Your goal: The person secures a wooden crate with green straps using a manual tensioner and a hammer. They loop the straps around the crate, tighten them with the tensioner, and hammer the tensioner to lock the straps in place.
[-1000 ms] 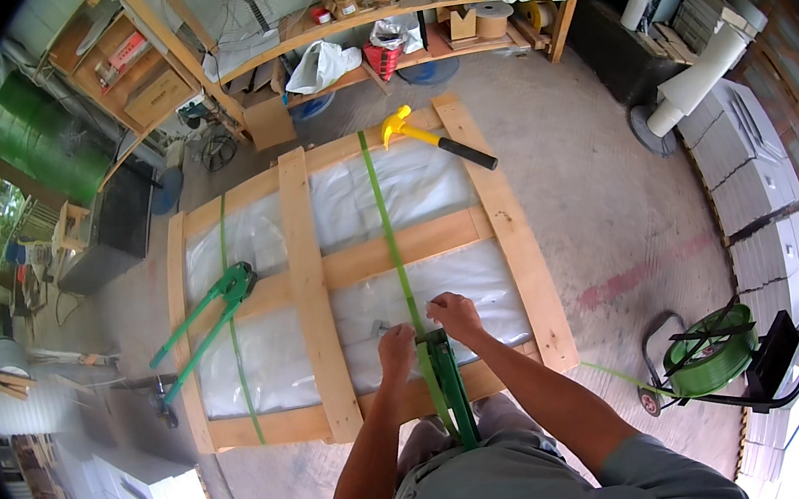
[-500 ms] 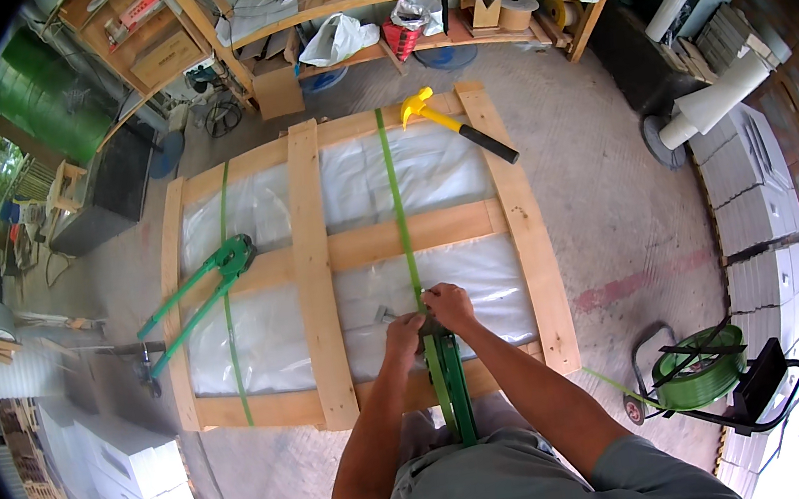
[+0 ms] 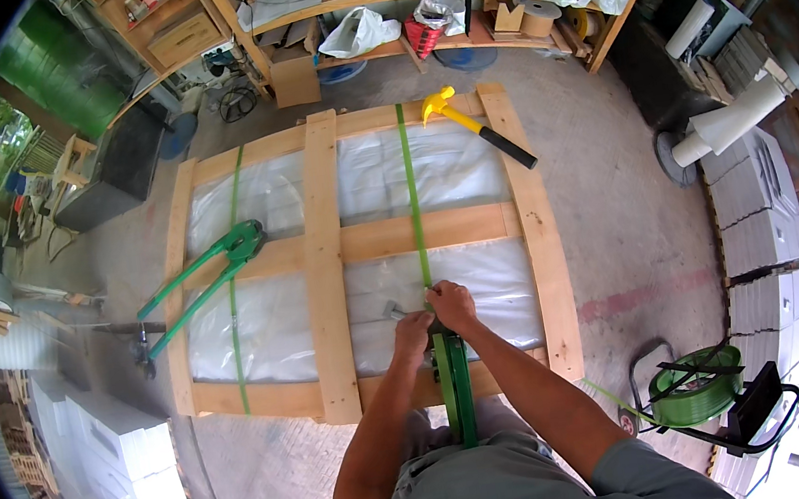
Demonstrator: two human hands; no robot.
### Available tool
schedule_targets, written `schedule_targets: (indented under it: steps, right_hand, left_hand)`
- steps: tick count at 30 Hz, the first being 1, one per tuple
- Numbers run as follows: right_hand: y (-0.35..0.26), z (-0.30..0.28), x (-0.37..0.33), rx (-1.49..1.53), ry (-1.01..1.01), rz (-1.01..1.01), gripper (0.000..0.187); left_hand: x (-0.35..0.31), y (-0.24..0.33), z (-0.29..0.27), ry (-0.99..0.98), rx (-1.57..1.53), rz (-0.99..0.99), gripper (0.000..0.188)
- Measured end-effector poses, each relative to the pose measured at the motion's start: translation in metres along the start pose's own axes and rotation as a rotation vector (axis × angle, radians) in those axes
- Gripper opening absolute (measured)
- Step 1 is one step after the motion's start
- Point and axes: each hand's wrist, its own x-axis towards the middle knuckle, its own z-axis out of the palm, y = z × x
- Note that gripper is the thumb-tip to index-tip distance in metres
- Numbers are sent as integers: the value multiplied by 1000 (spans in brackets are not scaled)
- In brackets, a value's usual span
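A wooden crate (image 3: 326,269) with white plastic-wrapped contents lies before me. A green strap (image 3: 410,167) runs lengthwise over its right half to my hands. My right hand (image 3: 452,305) is closed on this strap near the crate's near edge. Just left of it, my left hand (image 3: 415,334) is pinched at the strap's near end; the fingertips partly hide what they grip. Below both hands, a green long-handled strapping tool (image 3: 456,388) stands against the near edge, between my forearms. Small metal seals (image 3: 392,308) rest on the plastic beside my left hand.
A green long-handled cutter (image 3: 236,251) lies on the crate's left side, across a second green strap (image 3: 238,341). A yellow hammer (image 3: 474,126) lies at the far right corner. A strap reel cart (image 3: 695,387) stands at right; stacked white panels (image 3: 130,467) flank the left.
The view has shifted slightly, moving the crate and shelves a little within the picture. Both hands stay at the strap above the tool, with little visible movement.
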Motion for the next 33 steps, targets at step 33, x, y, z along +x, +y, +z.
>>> schedule_targets:
  steps: [33]
  right_hand:
    - [5, 13, -17, 128, 251, -33, 30]
  left_hand:
    - [-122, 51, -196, 524, -393, 98, 31]
